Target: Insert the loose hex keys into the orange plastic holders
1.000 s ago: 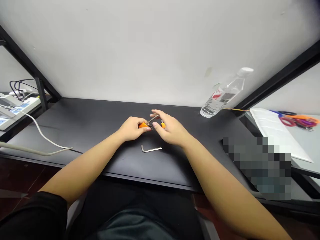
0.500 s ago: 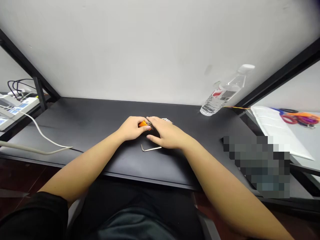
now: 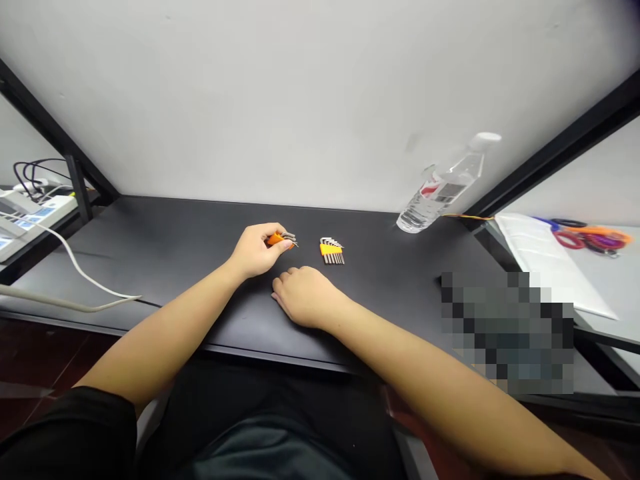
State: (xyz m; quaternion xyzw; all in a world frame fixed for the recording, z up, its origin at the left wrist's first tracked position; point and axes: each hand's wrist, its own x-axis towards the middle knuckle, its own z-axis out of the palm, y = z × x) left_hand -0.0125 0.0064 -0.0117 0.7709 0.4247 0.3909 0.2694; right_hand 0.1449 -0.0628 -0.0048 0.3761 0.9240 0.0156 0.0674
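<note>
My left hand (image 3: 256, 252) is closed on an orange-holdered hex key set (image 3: 275, 239), held slightly above the black tabletop. Several dark metal key ends stick out past the thumb. Just below and to the right, my right hand (image 3: 306, 297) rests low over the table with its fingers curled in. It covers the spot where a loose L-shaped hex key lay, and that key is hidden now. A second hex key set (image 3: 332, 251), in a yellow-orange holder, lies on the table beyond my right hand, untouched.
A clear water bottle (image 3: 445, 190) stands at the back right by the wall. At the right edge are a blurred-out dark object (image 3: 507, 337) and a white padded packet (image 3: 550, 263). A pale cable (image 3: 75, 253) crosses the table's left side, near a power strip (image 3: 37, 223).
My right hand has drawn back toward me from my left hand, curling over the loose hex key's place and uncovering the second set. My left hand has shifted slightly left and away from me.
</note>
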